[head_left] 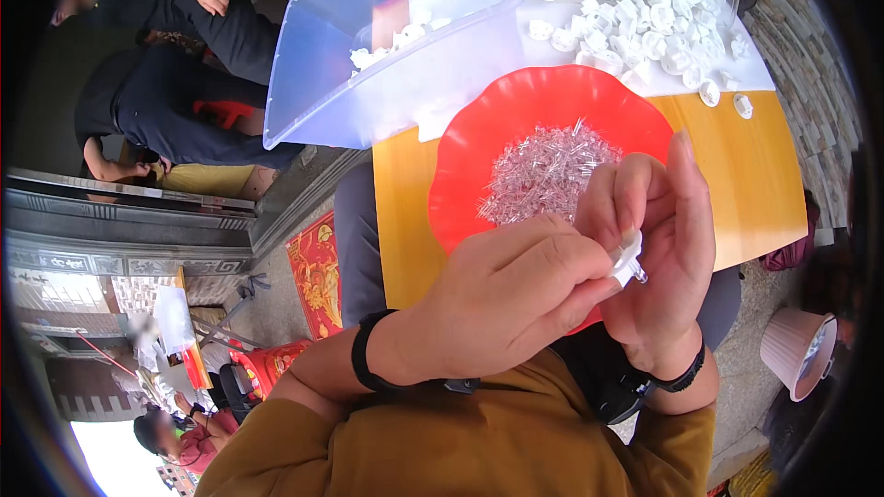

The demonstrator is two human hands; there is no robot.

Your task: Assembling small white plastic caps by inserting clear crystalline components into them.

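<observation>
My left hand (516, 299) is closed in a pinch on a small white plastic piece (628, 260). A short clear tip (639, 274) sticks out of its right side. My right hand (658, 253) is cupped close beside it, curled fingertips pressed against the piece's upper edge. Finger contact hides part of the piece. Just beyond my hands lies a red scalloped bowl (470, 133) holding a heap of small clear tube-like pieces (548, 170). A wide pile of similar white plastic parts (645, 9) covers the white surface at the far right.
A translucent blue-tinted bin (451, 74) with a few white parts stands far left on the wooden table (737, 147). A pink bucket (794, 350) is on the floor at right. Other people (175, 101) sit at far left, and another person (189, 437) appears at lower left.
</observation>
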